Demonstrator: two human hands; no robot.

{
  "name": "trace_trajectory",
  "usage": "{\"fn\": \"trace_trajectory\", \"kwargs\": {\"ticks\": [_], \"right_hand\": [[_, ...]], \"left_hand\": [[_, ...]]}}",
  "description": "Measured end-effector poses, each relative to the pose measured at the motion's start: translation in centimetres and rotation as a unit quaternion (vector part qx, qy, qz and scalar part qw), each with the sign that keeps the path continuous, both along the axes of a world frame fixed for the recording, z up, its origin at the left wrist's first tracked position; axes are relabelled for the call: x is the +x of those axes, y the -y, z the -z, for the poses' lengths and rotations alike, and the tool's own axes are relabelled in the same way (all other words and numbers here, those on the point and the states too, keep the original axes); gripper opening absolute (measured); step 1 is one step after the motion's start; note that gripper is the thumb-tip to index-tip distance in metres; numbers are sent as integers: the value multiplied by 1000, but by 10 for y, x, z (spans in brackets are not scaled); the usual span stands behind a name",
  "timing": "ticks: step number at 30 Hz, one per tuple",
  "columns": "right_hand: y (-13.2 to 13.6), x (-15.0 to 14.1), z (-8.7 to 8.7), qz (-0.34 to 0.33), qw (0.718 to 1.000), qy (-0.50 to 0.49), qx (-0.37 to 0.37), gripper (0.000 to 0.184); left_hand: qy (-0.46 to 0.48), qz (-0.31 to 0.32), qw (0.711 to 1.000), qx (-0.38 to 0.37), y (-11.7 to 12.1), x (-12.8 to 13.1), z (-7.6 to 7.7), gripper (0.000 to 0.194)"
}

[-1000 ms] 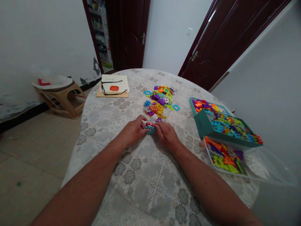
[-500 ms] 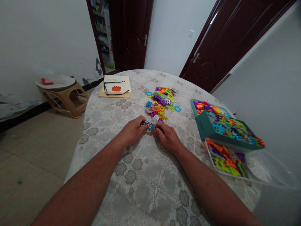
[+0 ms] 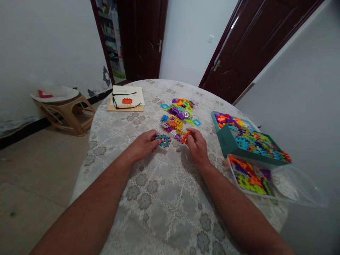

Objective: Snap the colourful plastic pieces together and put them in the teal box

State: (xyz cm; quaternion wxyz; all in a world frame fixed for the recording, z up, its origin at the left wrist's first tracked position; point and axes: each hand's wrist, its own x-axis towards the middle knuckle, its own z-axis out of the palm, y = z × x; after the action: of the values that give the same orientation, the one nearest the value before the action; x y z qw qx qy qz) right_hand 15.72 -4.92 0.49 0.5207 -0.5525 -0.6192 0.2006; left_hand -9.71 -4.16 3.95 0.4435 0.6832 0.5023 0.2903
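Between the thumb and fingers of my left hand [image 3: 145,143] is a teal interlocking building piece [image 3: 165,140], with toothed edges and bits of red showing. My right hand [image 3: 197,143] pinches an orange interlocking building piece [image 3: 185,137], partly covered by my fingers. A gap separates the two pieces. Just beyond my hands lies a loose pile of building pieces [image 3: 178,122] in purple, yellow, orange, blue, green and white. A white piece [image 3: 173,132] and purple ones sit at its near edge, close to the orange piece.
On the right stand a green box [image 3: 228,140] and a clear plastic tub [image 3: 233,175], both filled with coloured pieces. Black-framed glasses [image 3: 114,101] and an orange piece [image 3: 127,101] rest on papers at the far left. A stool [image 3: 69,113] stands beside the table.
My hands have moved apart. The orange piece is now away from the teal one, carried to the right in my right hand, while the teal piece stays in my left.
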Motion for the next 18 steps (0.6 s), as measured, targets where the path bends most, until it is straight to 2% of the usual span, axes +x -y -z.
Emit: {"fn": "trace_trajectory", "kwargs": {"ticks": [2, 4, 8, 12, 14, 18], "right_hand": [[-8, 10, 0, 67, 998, -4, -5, 43], [-14, 19, 2, 97, 995, 3, -22, 44], [-22, 32, 4, 82, 992, 78, -48, 40], [-22, 32, 3, 44, 980, 187, -49, 40], [-19, 25, 2, 34, 963, 261, -59, 38], [-14, 1, 2, 45, 906, 404, -121, 39]], "left_hand": [[-30, -2, 999, 39, 0, 2, 4, 15], [-56, -5, 995, 77, 0, 5, 8, 12], [-96, -1, 989, 116, 2, 9, 17, 10], [-130, 8, 984, 123, 5, 12, 18, 10], [-140, 9, 983, 117, 6, 13, 16, 11], [-143, 7, 982, 120, 8, 13, 13, 14]]}}
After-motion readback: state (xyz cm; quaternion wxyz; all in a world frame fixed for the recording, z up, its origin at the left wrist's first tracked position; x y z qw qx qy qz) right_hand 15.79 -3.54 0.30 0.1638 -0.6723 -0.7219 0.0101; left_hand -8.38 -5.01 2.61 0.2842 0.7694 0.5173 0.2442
